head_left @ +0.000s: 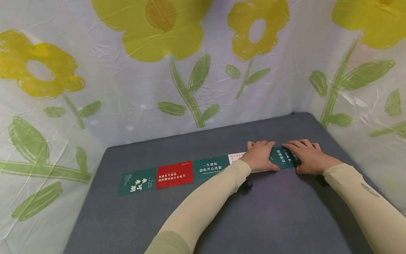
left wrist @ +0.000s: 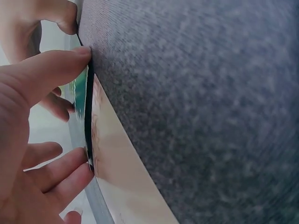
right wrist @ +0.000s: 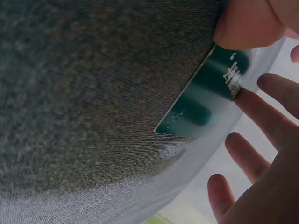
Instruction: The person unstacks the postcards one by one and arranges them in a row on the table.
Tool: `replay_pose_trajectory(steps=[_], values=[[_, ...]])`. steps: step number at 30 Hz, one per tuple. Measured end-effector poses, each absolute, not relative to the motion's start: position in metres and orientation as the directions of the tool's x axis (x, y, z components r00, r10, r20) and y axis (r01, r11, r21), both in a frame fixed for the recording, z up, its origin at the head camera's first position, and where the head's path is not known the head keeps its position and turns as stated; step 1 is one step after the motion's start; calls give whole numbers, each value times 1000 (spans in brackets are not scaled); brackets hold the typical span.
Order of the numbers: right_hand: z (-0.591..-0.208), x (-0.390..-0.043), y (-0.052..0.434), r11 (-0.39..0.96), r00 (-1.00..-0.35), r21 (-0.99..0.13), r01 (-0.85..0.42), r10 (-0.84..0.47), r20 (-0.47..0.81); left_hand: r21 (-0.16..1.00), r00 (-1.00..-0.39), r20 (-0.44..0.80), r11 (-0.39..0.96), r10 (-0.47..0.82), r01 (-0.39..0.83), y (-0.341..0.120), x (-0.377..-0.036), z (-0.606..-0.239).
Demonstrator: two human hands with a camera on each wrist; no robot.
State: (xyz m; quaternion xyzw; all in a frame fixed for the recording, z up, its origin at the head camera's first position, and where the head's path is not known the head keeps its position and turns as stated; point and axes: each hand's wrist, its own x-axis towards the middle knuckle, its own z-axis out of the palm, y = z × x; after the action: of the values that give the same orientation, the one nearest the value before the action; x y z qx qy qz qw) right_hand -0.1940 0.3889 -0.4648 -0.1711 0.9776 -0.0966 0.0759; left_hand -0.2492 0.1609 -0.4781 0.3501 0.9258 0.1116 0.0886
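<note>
Several printed cards form a row across the grey table. At the row's right end lies a green card (head_left: pixel 280 157) with white lettering, partly covered by both hands. My left hand (head_left: pixel 260 155) spans that card's left end, its thumb (left wrist: pixel 70 65) at the near edge and fingertips at the far side. Across the right part, my right hand (head_left: pixel 312 157) holds the same card, thumb near and index finger (right wrist: pixel 257 109) touching by the lettering. A pink card (head_left: pixel 234 157) lies partly hidden beneath my left hand, against the green card's left side.
Farther left along the row are a green card (head_left: pixel 210 168), a red card (head_left: pixel 174 174) and another green card (head_left: pixel 137 181). The grey table (head_left: pixel 269 218) meets a flower-printed curtain (head_left: pixel 133 95) behind and at both sides.
</note>
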Motion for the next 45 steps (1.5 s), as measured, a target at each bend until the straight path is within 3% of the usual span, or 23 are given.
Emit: replay_pose_trajectory(steps=[19,28,36,45], values=[[-463,-189,394,939,-946,-236,-249,-288,-150,306,-718,-126,715,685,629,173,-252,-482],[-468,-207,384,933,-940,-236,-272,-310,-143,336,-750,-113,736,651,588,156,-258,-483],[-465,-200,366,892,-934,-319,-322,-354,-46,424,-810,40,724,585,544,67,-238,-467],[-469,-149,377,907,-963,-322,-270,-257,82,495,-898,178,753,401,434,-70,-184,-464]])
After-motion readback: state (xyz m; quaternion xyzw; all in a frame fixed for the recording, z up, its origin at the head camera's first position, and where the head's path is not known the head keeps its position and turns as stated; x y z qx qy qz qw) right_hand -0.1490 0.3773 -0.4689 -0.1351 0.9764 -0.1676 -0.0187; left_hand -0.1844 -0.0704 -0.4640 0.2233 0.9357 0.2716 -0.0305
